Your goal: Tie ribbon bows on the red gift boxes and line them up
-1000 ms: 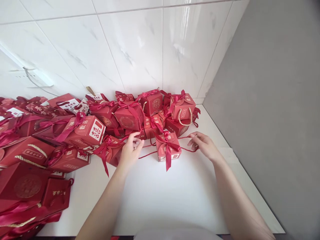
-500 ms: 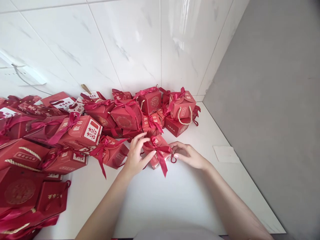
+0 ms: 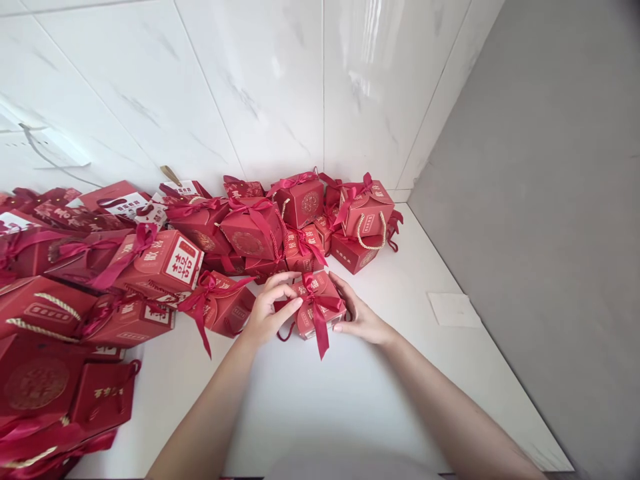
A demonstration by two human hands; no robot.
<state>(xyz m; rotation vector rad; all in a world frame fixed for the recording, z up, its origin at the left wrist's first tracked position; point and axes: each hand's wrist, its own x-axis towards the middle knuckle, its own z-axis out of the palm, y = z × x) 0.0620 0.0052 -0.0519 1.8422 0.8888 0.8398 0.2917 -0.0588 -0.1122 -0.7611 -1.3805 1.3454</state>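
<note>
A small red gift box [image 3: 305, 321] with gold print stands upright on the white table, tied on top with a crimson ribbon bow [image 3: 320, 325]. My left hand [image 3: 270, 312] is at the box's left side, thumb and forefinger closed on the left part of the ribbon. My right hand [image 3: 364, 321] curls around the box's right side, thumb at the near corner and fingers behind. A dark red cord handle [image 3: 286, 333] hangs out at the left of the box. The cord on the right is mostly hidden by my right hand.
Several similar red boxes with bows are piled along the tiled wall [image 3: 280, 87] and down the left side. One ribboned box [image 3: 227, 303] lies close to my left hand. A white paper square [image 3: 454, 310] lies near the table's right edge, beside a grey surface.
My right hand has moved left and closed around the box's side. My left fingers have moved down from the top of the box to the left part of the ribbon.
</note>
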